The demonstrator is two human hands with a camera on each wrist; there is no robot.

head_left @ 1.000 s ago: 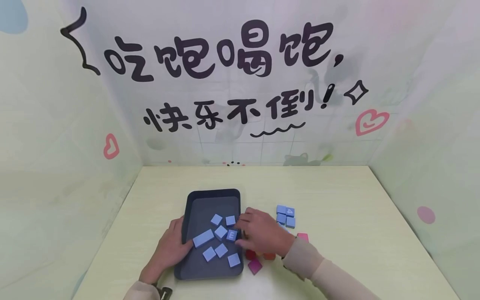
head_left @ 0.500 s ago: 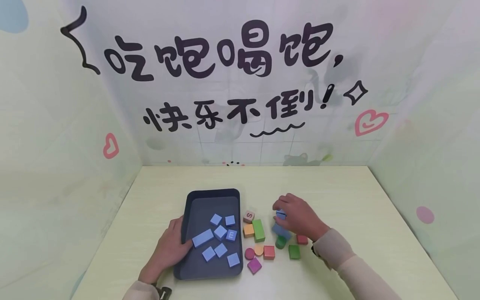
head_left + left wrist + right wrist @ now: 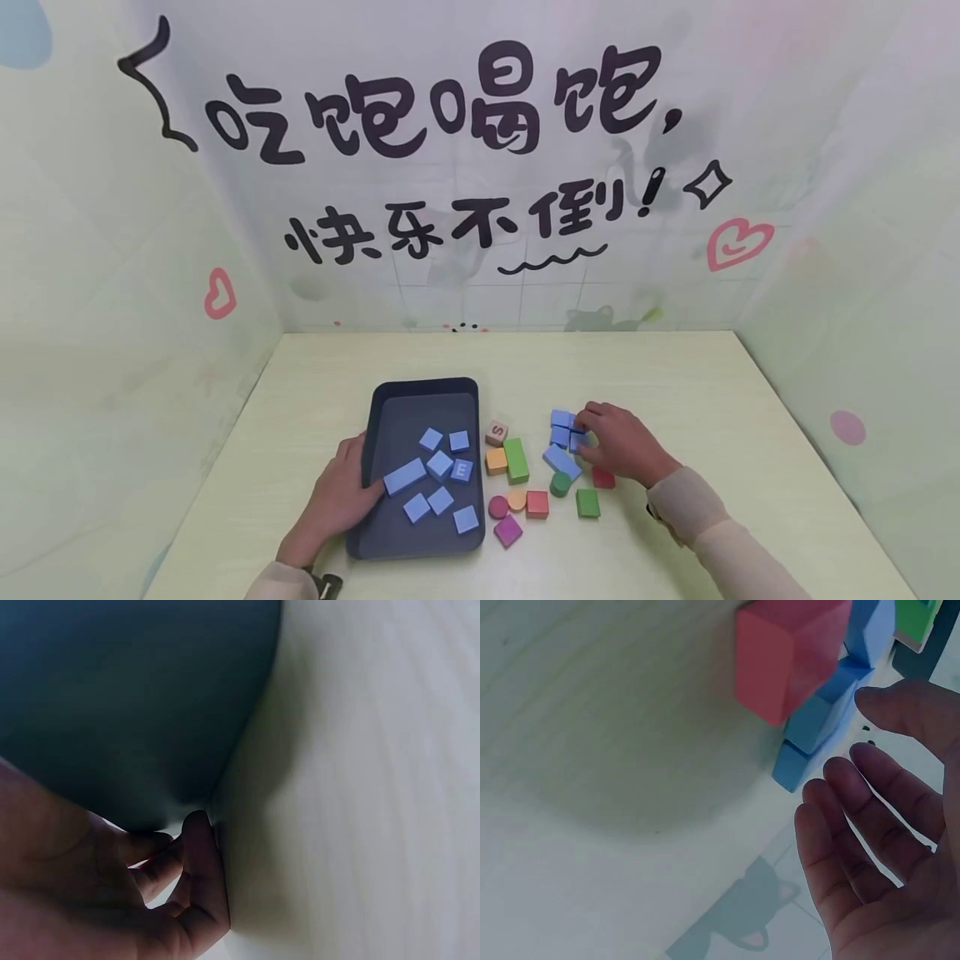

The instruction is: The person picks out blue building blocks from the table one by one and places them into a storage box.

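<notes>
My left hand (image 3: 341, 492) holds the dark tray (image 3: 401, 537) by its left side, thumb over the rim. In the left wrist view, that hand's fingers (image 3: 202, 862) curl against the tray's outer wall (image 3: 150, 697). Several blue blocks lie inside the tray, among them a long one (image 3: 405, 477) and one marked E (image 3: 462, 471). To the right, my right hand (image 3: 618, 442) hovers at a cluster of blue cubes (image 3: 560, 418), partly covering them. The right wrist view shows its fingers (image 3: 847, 780) loosely bent and apart from the thumb, with the blue cubes (image 3: 806, 727) beyond and nothing gripped.
Beside the cluster lie a long blue block (image 3: 561, 462), a green cylinder (image 3: 560, 484) and a red block (image 3: 602, 477). Nearer the tray are a green block (image 3: 516, 461), an orange cube (image 3: 497, 461) and a purple block (image 3: 507, 531). Printed walls (image 3: 480, 300) enclose the table.
My right hand has left the tray's right edge and moved right to the blue cluster, then shifted slightly farther right. The left hand and tray stay about where they were.
</notes>
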